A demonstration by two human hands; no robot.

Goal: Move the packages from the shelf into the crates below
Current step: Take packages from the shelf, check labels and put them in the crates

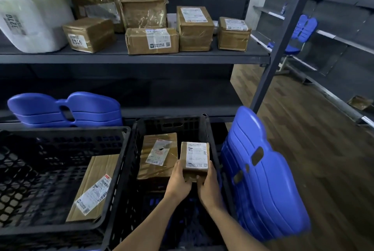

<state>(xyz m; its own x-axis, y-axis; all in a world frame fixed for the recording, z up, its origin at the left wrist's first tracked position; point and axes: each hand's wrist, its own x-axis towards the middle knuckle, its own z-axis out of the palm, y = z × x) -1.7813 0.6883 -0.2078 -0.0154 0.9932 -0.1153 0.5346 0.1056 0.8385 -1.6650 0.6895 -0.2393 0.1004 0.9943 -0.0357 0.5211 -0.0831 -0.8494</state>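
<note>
Shelf (133,59): dark metal, upper tier loaded; its left end is cut off by the frame.

Left crate (64,129): black lattice plastic, below the shelf, near and left sides out of view. It holds one flat package (95,186) leaning against the right wall, label blurred.

Right crate (172,119): black, touching the left crate; near end hidden by the forearms.

Blue seat shells (263,179): a stack leaning just beside the right crate. A second stack (64,109) lies behind the left crate, lower part hidden by its rim.

White wrapped bundle (30,19): far left of the shelf, cut off at the edge, tag reading 3270.

Stacked cartons (141,11): rear of the shelf, tops cropped, labels unreadable.

Front-row packages: numbered box (89,35), low labelled box (151,41), tall box (194,27), small box (233,34), all taped brown, print too small to read.

Brown package (158,155): lies in the right crate, near edge hidden by the left hand.

Small labelled package (195,157): inside the right crate, just beside the brown package; whether it touches the crate floor cannot be told.

Left hand (179,179): grasps the small labelled package's left near corner.

Right hand (209,186): grasps its right near corner; fingertips hidden underneath.
</note>
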